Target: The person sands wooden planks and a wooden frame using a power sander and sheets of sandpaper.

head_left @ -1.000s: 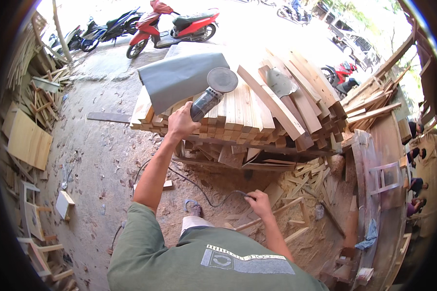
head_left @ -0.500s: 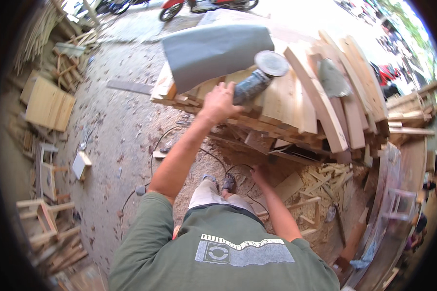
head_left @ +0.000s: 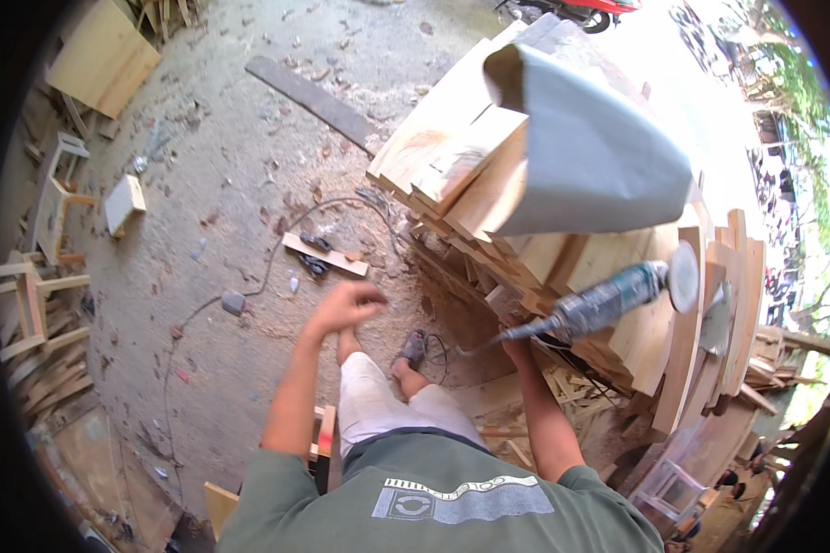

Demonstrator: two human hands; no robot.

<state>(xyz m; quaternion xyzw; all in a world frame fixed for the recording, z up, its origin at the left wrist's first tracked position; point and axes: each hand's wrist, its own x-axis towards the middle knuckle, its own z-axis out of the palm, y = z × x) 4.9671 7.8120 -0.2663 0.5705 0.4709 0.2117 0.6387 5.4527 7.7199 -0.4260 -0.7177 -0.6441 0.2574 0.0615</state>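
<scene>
Over the ground in front of my legs is my left hand (head_left: 346,307), holding nothing, its fingers loosely bent and apart. At the near edge of the lumber stack, my right hand (head_left: 515,343) hangs beside the tail of an angle grinder (head_left: 609,300). The grinder's power cord (head_left: 478,349) passes across that hand, whose fingers are mostly hidden. The grinder has a teal and grey body with a pale round disc at its far end. It lies on the stacked boards (head_left: 641,355), near a curled grey sheet (head_left: 599,147).
A cord with a dark grey block (head_left: 233,303) runs over the dusty ground to my left. A short wood strip (head_left: 341,261) with dark objects lies there. Wooden frames (head_left: 29,313) stand far left. Wood offcuts (head_left: 572,392) lie under the stack. A dark flat bar (head_left: 309,100) juts from it.
My left hand has come off the grinder and drawn back over the ground. My right hand is now beside the grinder's tail. The view has turned, shifting the stack rightward.
</scene>
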